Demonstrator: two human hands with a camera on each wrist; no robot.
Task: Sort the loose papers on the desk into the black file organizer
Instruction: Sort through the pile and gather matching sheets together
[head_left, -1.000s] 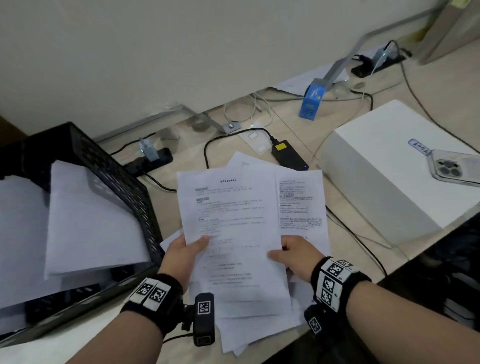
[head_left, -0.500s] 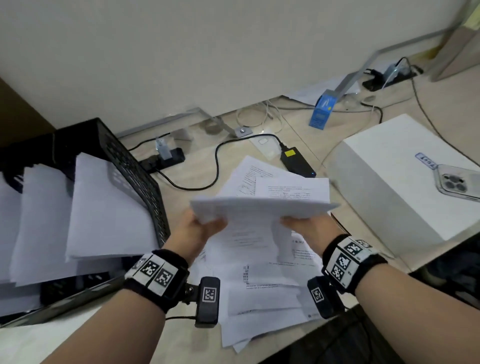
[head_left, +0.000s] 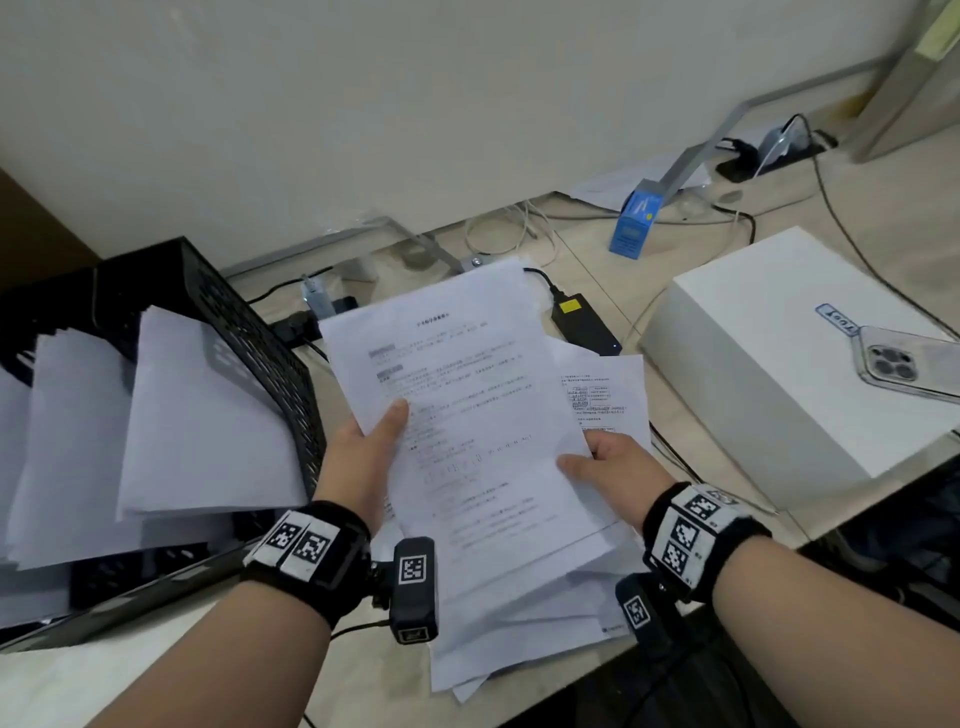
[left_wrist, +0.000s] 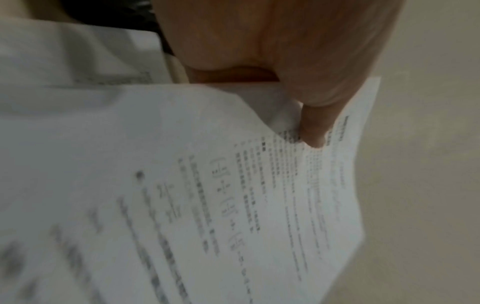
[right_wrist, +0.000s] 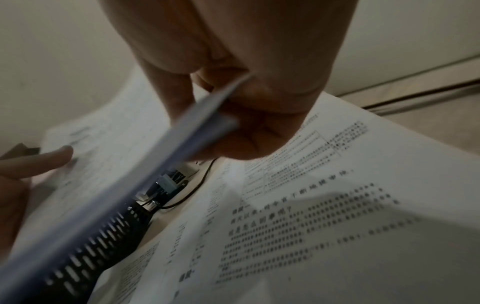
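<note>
Both hands pinch one printed sheet (head_left: 467, 410) above the desk (head_left: 587, 244): the left hand (head_left: 363, 457) grips its left edge, thumb on top, and the right hand (head_left: 608, 462) its right edge. Beneath lies a loose pile of papers (head_left: 519, 623) by the desk's front edge. At the left edge, the black file organizer (head_left: 249, 338) holds white sheets (head_left: 197, 415) in its slots.
</note>
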